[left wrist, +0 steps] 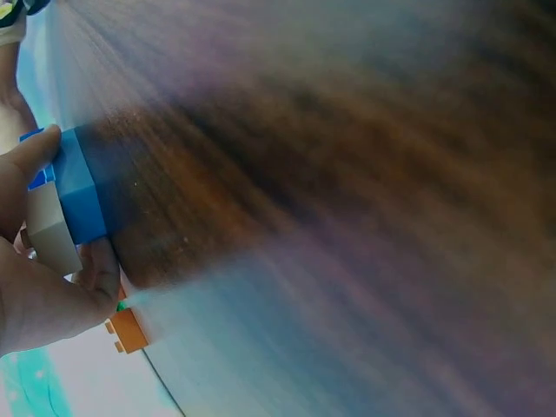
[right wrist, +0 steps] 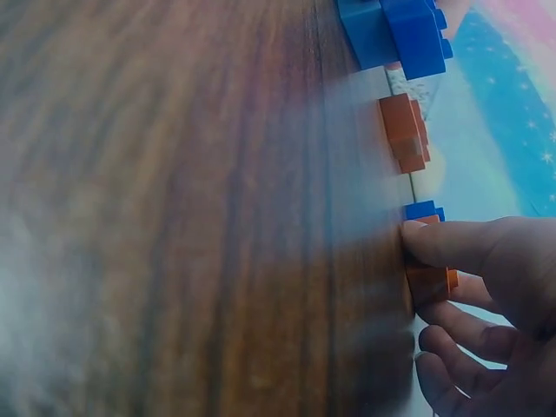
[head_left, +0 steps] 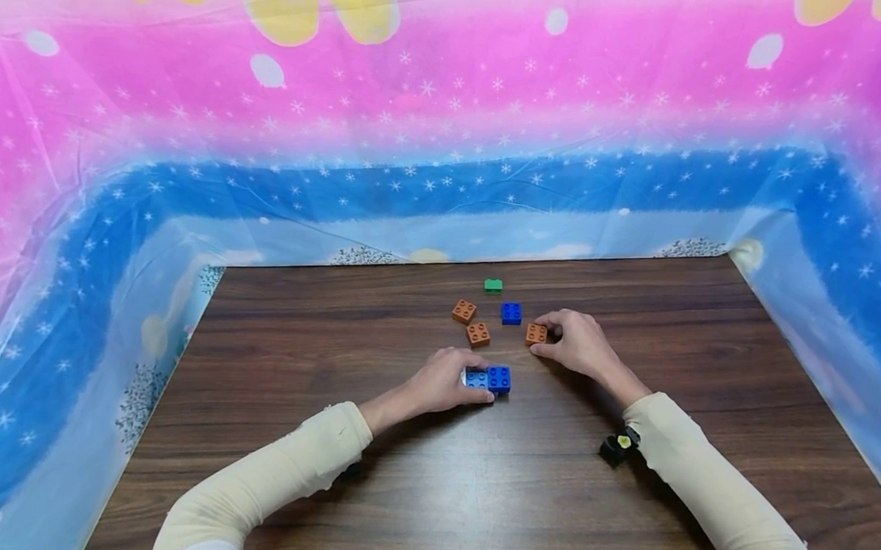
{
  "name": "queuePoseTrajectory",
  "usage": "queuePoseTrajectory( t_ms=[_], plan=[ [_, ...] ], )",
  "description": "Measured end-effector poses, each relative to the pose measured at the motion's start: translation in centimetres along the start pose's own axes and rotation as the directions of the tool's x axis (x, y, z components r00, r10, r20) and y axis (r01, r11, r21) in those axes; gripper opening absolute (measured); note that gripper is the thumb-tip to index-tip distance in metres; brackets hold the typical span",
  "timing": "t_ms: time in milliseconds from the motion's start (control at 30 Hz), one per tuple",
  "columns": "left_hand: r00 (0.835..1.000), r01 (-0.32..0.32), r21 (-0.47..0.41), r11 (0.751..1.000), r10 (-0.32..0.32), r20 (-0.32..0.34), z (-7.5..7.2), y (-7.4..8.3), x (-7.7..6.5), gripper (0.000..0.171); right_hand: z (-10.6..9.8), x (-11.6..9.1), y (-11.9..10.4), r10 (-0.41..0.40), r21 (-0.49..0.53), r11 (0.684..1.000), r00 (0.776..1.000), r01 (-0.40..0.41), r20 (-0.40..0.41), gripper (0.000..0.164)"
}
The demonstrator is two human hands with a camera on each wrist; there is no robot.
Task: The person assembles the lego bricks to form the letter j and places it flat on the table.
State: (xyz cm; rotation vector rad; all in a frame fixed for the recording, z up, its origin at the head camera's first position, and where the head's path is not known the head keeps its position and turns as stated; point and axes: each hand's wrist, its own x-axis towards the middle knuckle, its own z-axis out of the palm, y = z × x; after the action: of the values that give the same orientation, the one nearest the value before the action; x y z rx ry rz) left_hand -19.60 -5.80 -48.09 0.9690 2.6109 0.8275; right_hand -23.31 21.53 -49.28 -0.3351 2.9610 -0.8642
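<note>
My left hand [head_left: 440, 380] grips a small build of toy building bricks at the near middle of the table. In it, a dark blue brick [head_left: 498, 379] sits on the right part of a light blue brick [head_left: 476, 380]. The left wrist view also shows a white brick [left wrist: 52, 230] on the light blue one, between thumb and fingers. Farther right, my right hand [head_left: 584, 342] pinches an orange brick [head_left: 536, 334] at the tabletop, thumb on its near side. The right wrist view shows the thumb across this orange brick [right wrist: 428, 282], partly hiding it.
Two more orange bricks [head_left: 464, 311] [head_left: 478, 335] lie beyond the left hand. A loose dark blue brick [head_left: 511, 313] stands near them, with a green brick [head_left: 493, 286] behind. The wooden table [head_left: 300, 327] is bordered by a patterned cloth [head_left: 414, 193].
</note>
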Motion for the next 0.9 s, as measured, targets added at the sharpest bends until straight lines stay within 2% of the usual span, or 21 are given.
queuePoseTrajectory(
  t_ms=[267,567,900],
  plan=[
    [1.000,0.005,-0.011,1.000,-0.005,0.003,0.0,0.0,0.0,0.051,-0.5,0.0,-0.2,-0.038,-0.014,0.999,0.999,0.038,0.005,0.045],
    [1.000,0.013,-0.011,1.000,-0.013,0.009,-0.1,0.1,-0.1,0.052,-1.2,-0.7,-1.3,-0.011,0.034,0.999,0.999,0.010,0.031,0.045],
    [1.000,0.000,-0.017,1.000,0.000,0.003,-0.1,0.1,-0.1,0.052,-1.2,-1.8,-2.4,-0.075,0.057,0.996,0.997,0.074,0.028,0.045]
  ],
)
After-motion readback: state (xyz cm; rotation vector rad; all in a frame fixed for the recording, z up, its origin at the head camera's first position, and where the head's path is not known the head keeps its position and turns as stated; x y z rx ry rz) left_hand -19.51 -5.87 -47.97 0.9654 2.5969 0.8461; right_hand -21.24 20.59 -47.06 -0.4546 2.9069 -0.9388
